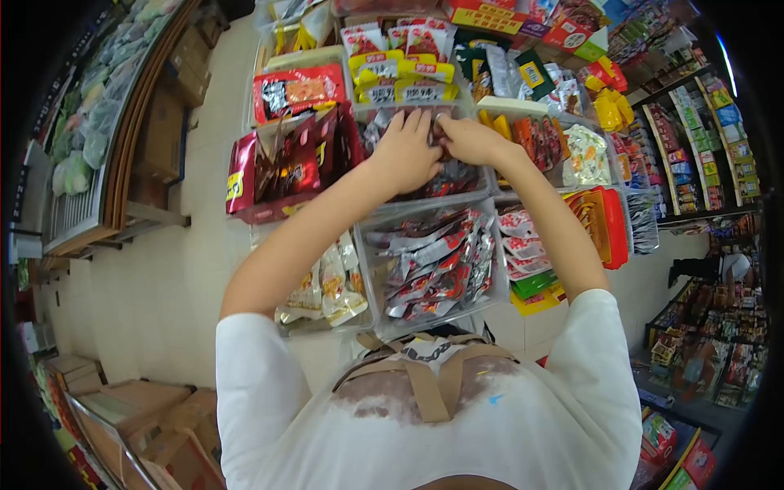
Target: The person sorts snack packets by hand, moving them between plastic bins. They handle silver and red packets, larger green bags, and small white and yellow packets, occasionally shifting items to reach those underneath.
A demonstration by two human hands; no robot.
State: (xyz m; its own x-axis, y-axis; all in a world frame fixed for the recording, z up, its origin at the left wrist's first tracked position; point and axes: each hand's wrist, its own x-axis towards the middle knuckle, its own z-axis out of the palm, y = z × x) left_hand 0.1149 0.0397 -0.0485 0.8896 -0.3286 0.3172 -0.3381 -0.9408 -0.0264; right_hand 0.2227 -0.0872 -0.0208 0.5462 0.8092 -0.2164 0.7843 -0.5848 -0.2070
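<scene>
Had left hand (pixel 407 153) and right hand (pixel 469 140) curled down inside a clear bin (pixel 487 183) of shiny packets (pixel 451 180); could not tell whether gripping any. Judged packets light, soft and slippery, probably best pinched by 1 sealed edge.

Snack packets (pixel 441 261) in adjoining plastic bins (pixel 425 202). Far left, bagged vegetables (pixel 96 135) on a rack (pixel 77 222); far right, stocked shelves (pixel 694 219).

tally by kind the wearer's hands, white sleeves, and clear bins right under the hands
Hands: 2 (left hand, right hand)
White sleeves: 2 (left sleeve, right sleeve)
Clear bin under both hands: 1
Total: 5
</scene>
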